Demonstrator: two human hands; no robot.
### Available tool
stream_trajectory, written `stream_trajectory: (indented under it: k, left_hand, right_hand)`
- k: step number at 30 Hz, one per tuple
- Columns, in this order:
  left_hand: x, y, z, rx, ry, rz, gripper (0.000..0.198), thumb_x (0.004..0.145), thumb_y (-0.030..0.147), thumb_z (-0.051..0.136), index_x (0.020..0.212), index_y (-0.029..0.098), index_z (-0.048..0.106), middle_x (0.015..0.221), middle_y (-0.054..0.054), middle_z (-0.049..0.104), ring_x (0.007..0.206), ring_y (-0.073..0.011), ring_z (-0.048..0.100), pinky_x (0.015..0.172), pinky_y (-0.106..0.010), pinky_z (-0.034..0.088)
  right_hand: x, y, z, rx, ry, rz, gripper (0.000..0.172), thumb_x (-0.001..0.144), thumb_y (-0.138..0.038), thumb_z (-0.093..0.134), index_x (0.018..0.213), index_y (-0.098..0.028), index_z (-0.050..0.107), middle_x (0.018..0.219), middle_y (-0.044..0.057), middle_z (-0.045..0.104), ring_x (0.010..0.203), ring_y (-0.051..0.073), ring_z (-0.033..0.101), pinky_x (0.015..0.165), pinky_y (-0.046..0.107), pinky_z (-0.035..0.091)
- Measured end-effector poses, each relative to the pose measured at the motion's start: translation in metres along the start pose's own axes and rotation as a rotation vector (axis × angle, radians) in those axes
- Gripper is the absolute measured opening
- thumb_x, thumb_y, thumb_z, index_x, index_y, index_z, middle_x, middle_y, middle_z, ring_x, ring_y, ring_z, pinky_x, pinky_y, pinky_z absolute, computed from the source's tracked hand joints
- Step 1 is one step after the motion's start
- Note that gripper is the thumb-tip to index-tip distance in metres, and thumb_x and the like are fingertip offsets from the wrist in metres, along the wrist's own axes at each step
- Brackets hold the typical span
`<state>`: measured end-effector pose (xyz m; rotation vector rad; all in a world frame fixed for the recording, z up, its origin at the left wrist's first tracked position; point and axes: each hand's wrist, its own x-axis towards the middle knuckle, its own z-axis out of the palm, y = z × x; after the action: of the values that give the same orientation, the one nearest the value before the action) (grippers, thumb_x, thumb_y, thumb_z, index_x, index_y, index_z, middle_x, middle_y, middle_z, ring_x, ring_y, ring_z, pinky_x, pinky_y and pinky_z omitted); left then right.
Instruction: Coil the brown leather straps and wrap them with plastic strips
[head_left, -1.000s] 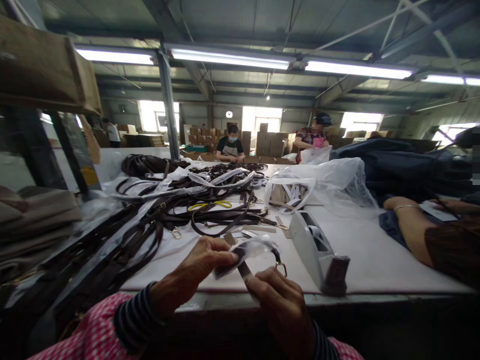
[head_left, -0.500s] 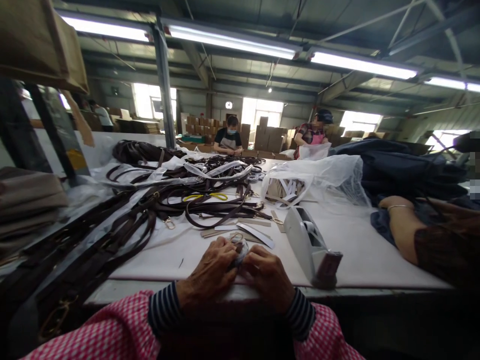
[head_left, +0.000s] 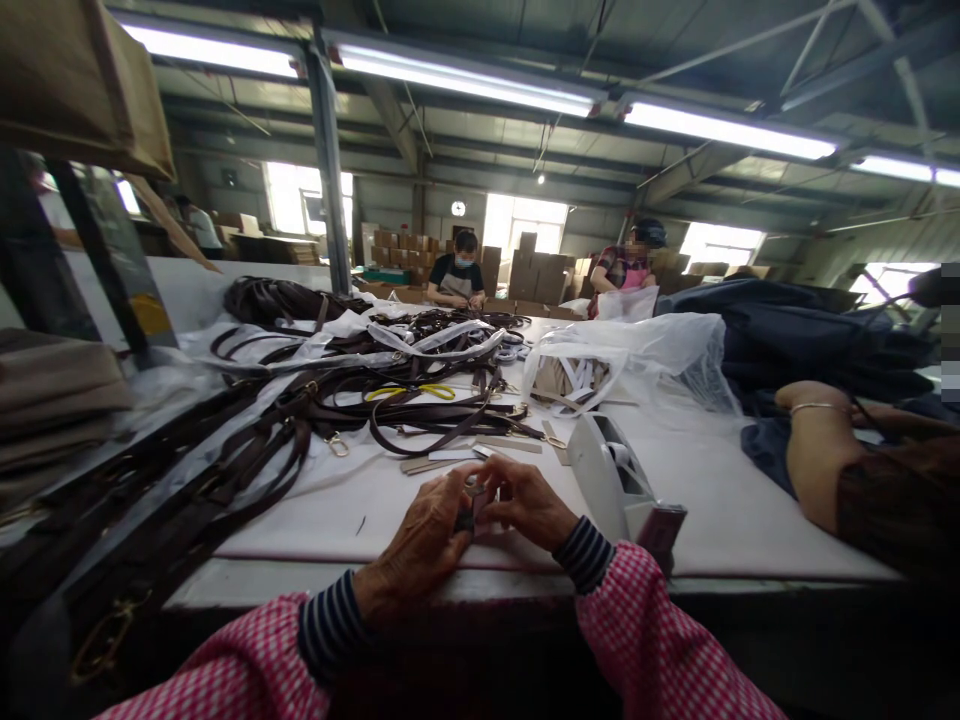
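Observation:
My left hand [head_left: 416, 535] is closed around a small dark piece with a metal ring [head_left: 466, 508], held just above the table's near edge. Fingers cover most of the piece, so its exact kind is hidden. My right hand [head_left: 529, 505] has thumb and fingertips pinched at the right side of that same piece. Just beyond my hands lie flat beige and white strips [head_left: 435, 462]. A grey tape dispenser [head_left: 611, 480] stands close to the right of my right hand. Dark brown straps with gold clasps [head_left: 450, 425] lie beyond the strips.
More brown straps [head_left: 225, 470] are heaped at left, partly in clear plastic. An open plastic bag [head_left: 652, 350] holds beige and white strips. At right, a co-worker's arm [head_left: 821, 450] rests by dark blue fabric [head_left: 825, 330]. Two people work across the table.
My right hand has lifted and turned, its fingers shifting up over the piece. The left hand keeps hold nearly in place. At right, the co-worker's arm has moved slightly rightward.

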<state>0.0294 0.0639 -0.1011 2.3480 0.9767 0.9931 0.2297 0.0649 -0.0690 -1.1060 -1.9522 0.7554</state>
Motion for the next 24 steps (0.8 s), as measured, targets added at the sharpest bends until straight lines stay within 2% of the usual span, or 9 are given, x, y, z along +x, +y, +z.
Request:
stream_trajectory:
  k: [4, 7, 10, 14, 17, 21, 24]
  left_hand:
    - [0.003, 0.002, -0.003, -0.033, 0.005, -0.057, 0.066, 0.076, 0.01, 0.066, 0.138, 0.026, 0.05, 0.119, -0.006, 0.067, 0.112, -0.0282, 0.062, 0.105, -0.048, 0.043]
    - [0.002, 0.002, -0.008, 0.091, -0.054, -0.034, 0.035, 0.083, 0.022, 0.074, 0.117, 0.026, 0.065, 0.121, -0.006, 0.068, 0.118, -0.0312, 0.057, 0.104, -0.05, 0.04]
    - [0.003, 0.002, -0.012, 0.26, -0.094, 0.051, 0.015, 0.089, 0.028, 0.074, 0.103, 0.026, 0.069, 0.117, -0.004, 0.069, 0.123, -0.0336, 0.05, 0.1, -0.05, 0.038]
    - [0.006, 0.004, -0.018, 0.299, -0.134, 0.088, 0.009, 0.092, 0.027, 0.073, 0.101, 0.027, 0.071, 0.107, -0.002, 0.071, 0.116, -0.0316, 0.05, 0.099, -0.049, 0.036]
    - [0.008, 0.011, -0.024, 0.29, -0.194, 0.168, 0.012, 0.093, 0.021, 0.067, 0.103, 0.027, 0.071, 0.103, -0.002, 0.07, 0.11, -0.0285, 0.053, 0.1, -0.047, 0.035]
    - [0.006, 0.023, -0.039, 0.272, -0.237, 0.196, 0.012, 0.097, 0.022, 0.06, 0.105, 0.022, 0.068, 0.102, -0.005, 0.068, 0.103, -0.0267, 0.056, 0.095, -0.043, 0.04]
    - [0.001, 0.032, -0.052, 0.177, -0.236, 0.134, 0.016, 0.099, 0.033, 0.057, 0.106, 0.023, 0.068, 0.099, -0.004, 0.066, 0.094, -0.0235, 0.058, 0.084, -0.035, 0.045]
  right_hand:
    - [0.012, 0.001, -0.002, -0.011, -0.093, 0.008, 0.016, 0.066, -0.004, 0.079, 0.064, -0.017, 0.069, 0.071, -0.003, 0.068, 0.057, 0.01, 0.056, 0.052, 0.019, 0.041]
    - [0.019, 0.005, 0.0, -0.021, -0.137, 0.021, 0.018, 0.064, -0.004, 0.08, 0.059, -0.016, 0.068, 0.06, -0.005, 0.063, 0.052, 0.009, 0.054, 0.048, 0.018, 0.039]
    - [0.022, 0.009, 0.002, -0.041, -0.171, 0.03, 0.016, 0.067, -0.007, 0.079, 0.061, -0.015, 0.067, 0.056, -0.005, 0.062, 0.049, 0.01, 0.055, 0.046, 0.018, 0.041]
    - [0.021, 0.002, -0.006, -0.108, -0.27, 0.007, 0.007, 0.08, -0.012, 0.071, 0.074, -0.015, 0.073, 0.062, -0.002, 0.069, 0.053, 0.013, 0.064, 0.048, 0.018, 0.048]
    - [0.02, -0.017, -0.014, -0.232, -0.342, -0.065, 0.015, 0.082, -0.008, 0.066, 0.077, -0.017, 0.076, 0.064, -0.001, 0.071, 0.055, 0.012, 0.066, 0.052, 0.019, 0.046]
    - [0.014, -0.05, -0.016, -0.451, -0.327, -0.206, 0.016, 0.076, -0.003, 0.071, 0.069, -0.018, 0.072, 0.069, 0.001, 0.069, 0.062, 0.014, 0.06, 0.06, 0.025, 0.039]
    - [0.003, -0.067, -0.011, -0.588, -0.279, -0.291, 0.012, 0.084, -0.008, 0.068, 0.077, -0.018, 0.07, 0.08, 0.005, 0.07, 0.065, 0.015, 0.057, 0.058, 0.028, 0.033]
